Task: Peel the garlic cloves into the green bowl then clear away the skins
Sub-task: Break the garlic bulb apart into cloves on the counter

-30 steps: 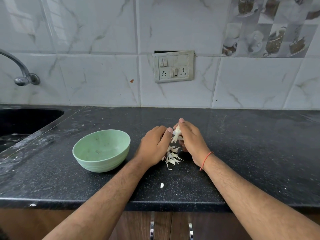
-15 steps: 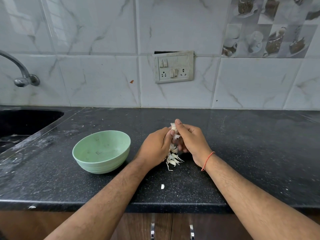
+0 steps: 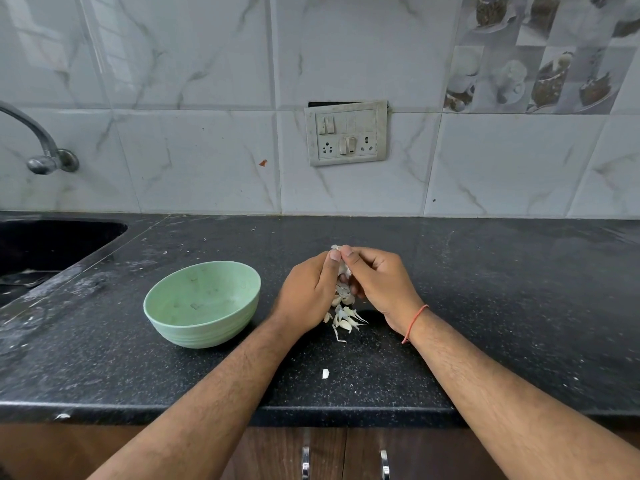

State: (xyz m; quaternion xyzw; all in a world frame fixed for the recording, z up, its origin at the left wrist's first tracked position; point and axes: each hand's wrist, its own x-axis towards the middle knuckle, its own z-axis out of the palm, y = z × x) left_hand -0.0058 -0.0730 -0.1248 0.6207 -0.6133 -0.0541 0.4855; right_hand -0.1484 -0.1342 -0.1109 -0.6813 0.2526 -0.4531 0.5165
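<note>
Head view: left hand (image 3: 308, 292) and right hand (image 3: 377, 282) both pinch one garlic clove (image 3: 343, 268) between thumbs and fingertips, held higher and closer together than 0.5 s ago. Loose skins (image 3: 344, 320) lie on the counter (image 3: 502, 306) below the hands, unchanged; green bowl (image 3: 202, 336) unmoved at 9 o'clock from the left hand.

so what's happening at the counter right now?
A person is peeling garlic over the black counter. Both hands, left hand and right hand, pinch one garlic clove between them. Garlic skins lie piled beneath. The green bowl, left of the hands, holds only a few small bits.
</note>
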